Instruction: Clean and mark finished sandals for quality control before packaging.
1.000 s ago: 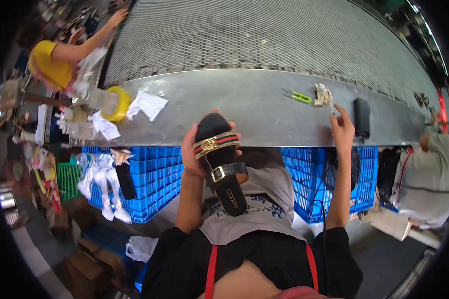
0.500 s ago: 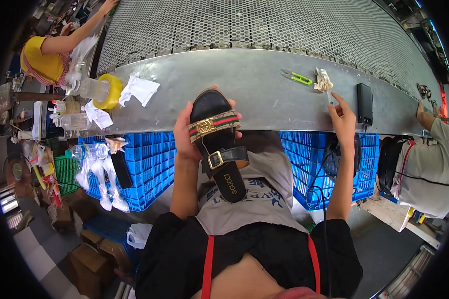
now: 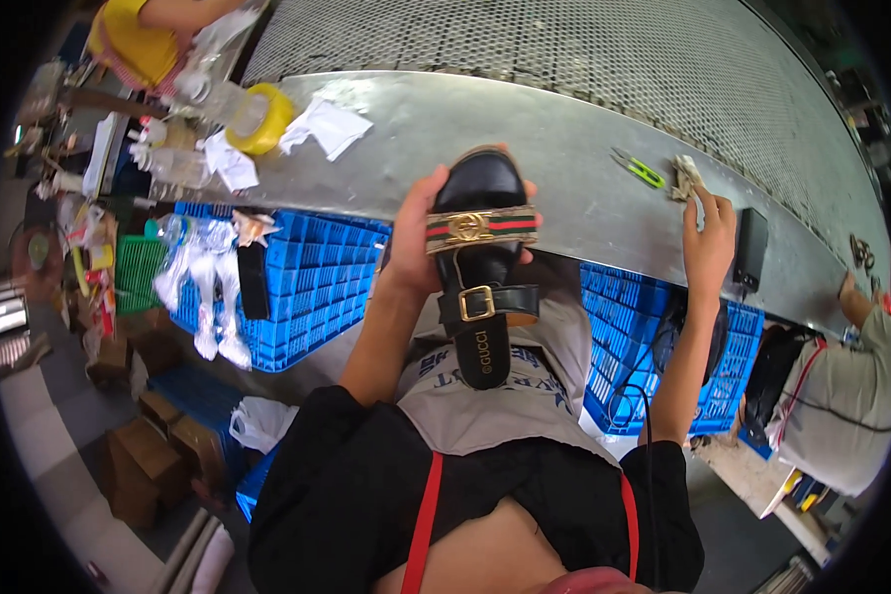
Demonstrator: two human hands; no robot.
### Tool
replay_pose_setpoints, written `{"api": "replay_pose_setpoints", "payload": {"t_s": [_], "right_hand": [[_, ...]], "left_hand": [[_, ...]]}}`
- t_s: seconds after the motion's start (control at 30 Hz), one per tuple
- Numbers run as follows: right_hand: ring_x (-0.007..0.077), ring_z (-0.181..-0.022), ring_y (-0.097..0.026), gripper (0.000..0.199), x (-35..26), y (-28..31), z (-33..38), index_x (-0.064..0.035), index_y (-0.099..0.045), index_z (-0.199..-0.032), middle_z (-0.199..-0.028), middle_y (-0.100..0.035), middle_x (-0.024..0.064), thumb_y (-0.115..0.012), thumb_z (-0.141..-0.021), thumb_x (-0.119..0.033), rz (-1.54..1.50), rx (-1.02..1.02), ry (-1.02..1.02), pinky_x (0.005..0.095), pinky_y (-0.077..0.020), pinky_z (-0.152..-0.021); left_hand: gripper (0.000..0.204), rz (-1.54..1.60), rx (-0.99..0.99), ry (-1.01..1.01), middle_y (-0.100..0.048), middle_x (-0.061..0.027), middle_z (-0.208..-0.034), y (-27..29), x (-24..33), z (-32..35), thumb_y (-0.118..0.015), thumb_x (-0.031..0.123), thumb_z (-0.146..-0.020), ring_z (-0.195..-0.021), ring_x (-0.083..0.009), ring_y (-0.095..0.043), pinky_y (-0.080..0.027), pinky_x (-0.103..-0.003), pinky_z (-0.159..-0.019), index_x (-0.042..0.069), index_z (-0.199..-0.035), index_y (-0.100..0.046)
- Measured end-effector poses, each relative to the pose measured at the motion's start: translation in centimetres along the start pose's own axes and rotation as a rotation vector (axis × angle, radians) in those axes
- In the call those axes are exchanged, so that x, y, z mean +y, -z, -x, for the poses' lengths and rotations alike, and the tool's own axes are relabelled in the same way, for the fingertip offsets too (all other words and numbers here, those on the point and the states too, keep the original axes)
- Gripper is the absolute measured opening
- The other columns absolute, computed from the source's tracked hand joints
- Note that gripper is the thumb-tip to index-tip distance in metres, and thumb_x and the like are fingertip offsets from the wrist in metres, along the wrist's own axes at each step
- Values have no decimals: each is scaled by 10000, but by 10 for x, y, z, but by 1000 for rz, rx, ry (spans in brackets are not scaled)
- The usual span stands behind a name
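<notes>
A black sandal (image 3: 485, 366) with a gold-buckled ankle strap and a green-red-green striped band with a gold ornament is in my left hand (image 3: 416, 238). The hand grips it around the toe end, fingers showing on the far side, and its insole faces up with the heel toward me. My right hand (image 3: 710, 238) is at the metal table, fingers bent, thumb and fingertips at the lower end of a crumpled beige rag (image 3: 683, 176). Just left of the rag lie green thread snips (image 3: 645, 174). A black phone-like device (image 3: 750, 247) lies right of that hand.
A perforated metal surface (image 3: 525, 59) lies beyond the table edge (image 3: 445, 114). At left are a yellow tape roll (image 3: 260, 119), white papers (image 3: 327, 129) and clear bottles. Blue crates (image 3: 307, 297) stand below. Two other people work at far left and far right.
The view has turned, shifting the scene. My right hand has come closer to the rag, its fingertips now against it. The sandal is still in my left hand, turned a little more upright.
</notes>
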State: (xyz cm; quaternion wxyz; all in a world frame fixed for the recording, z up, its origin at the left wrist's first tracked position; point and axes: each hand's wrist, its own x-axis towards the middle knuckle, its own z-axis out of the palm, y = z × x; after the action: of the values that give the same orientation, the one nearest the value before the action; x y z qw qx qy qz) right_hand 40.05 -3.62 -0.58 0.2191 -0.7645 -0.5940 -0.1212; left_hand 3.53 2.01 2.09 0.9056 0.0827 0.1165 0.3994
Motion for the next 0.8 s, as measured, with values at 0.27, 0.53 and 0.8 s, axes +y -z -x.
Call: {"api": "replay_pose_setpoints", "payload": {"t_s": [0.27,0.53,0.8], "right_hand": [[308,-1099,-591,324,-19,-19,-17,-82,-653,-1243,-1139,-640,99,-648,-927,-154,-124,-115,238,414,-479,-951],[295,-946,-591,221,-12,-40,-35,-38,-647,-1062,-970,-624,101,-635,-852,-104,115,-226,488,431,-472,-839],[292,-910,-598,140,-34,-44,-46,-42,-622,-946,-885,-611,108,-643,-863,-152,64,-192,485,423,-464,-803]], "left_hand": [[687,-49,-61,-16,-516,-298,-1363,-4,3,7,-364,545,-1005,-1166,-491,-592,-563,-637,-852,121,-1541,-295],[655,7,-160,-15,-508,-275,-1396,0,-1,5,-324,514,-1014,-1183,-473,-592,-565,-614,-877,125,-1541,-308],[655,-30,-160,-44,-513,-270,-1384,-2,-1,9,-319,542,-1017,-1198,-474,-583,-568,-611,-872,128,-1524,-330]]}}
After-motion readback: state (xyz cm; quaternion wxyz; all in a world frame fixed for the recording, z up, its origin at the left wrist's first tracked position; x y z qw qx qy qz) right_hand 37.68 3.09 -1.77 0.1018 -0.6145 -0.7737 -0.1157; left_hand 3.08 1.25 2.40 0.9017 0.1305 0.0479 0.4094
